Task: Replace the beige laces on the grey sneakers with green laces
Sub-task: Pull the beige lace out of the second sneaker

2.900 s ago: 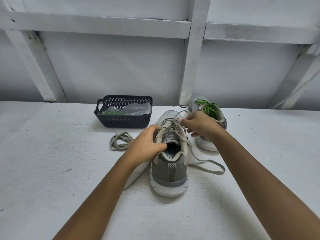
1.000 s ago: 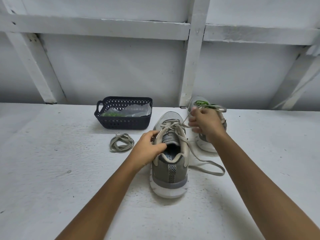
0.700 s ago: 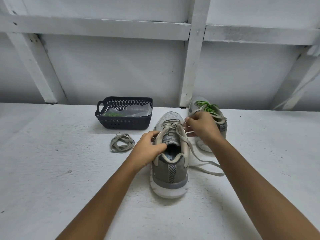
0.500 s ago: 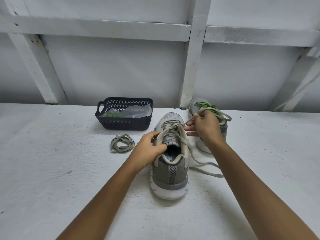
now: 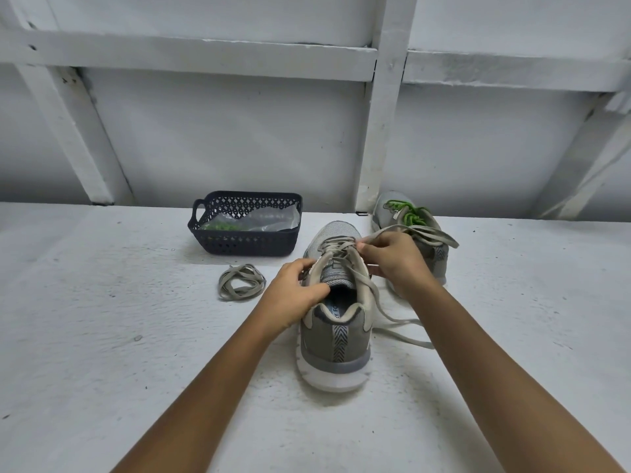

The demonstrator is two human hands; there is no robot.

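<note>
The right grip (image 5: 397, 259) pinches the beige lace (image 5: 387, 231) between thumb and fingertips, just above the far right eyelets of the near grey sneaker (image 5: 336, 339). From the pinch the lace runs far and right in a flat loop that passes over the far grey sneaker (image 5: 384, 213). Another strand drops down the near sneaker's right side and trails on the worktop (image 5: 102, 336) until the right forearm hides it.

The left grip (image 5: 293, 295) is curled round the left side of the near sneaker's collar, thumb at the edge of the opening beside the tongue. This sneaker stands upright, heel toward the person and toe pointing far, with beige lace crossed through its eyelets.

The far sneaker stands just to the right and farther off, with only a narrow gap between the two. It carries green laces (image 5: 411, 215), and its toe sits close to the wall (image 5: 239, 138) at the foot of an upright white beam (image 5: 382, 131).

Left of the left grip, and apart from it, a loose coil of beige lace (image 5: 241, 281) lies on the worktop. Beyond the coil stands a dark basket (image 5: 244, 242), near the worktop's far edge, holding a clear plastic bag (image 5: 273, 220) with something green inside.

Wide stretches of white worktop lie left of the coil and right of the far sneaker, and another spreads between the forearms in front of the near sneaker's heel.
</note>
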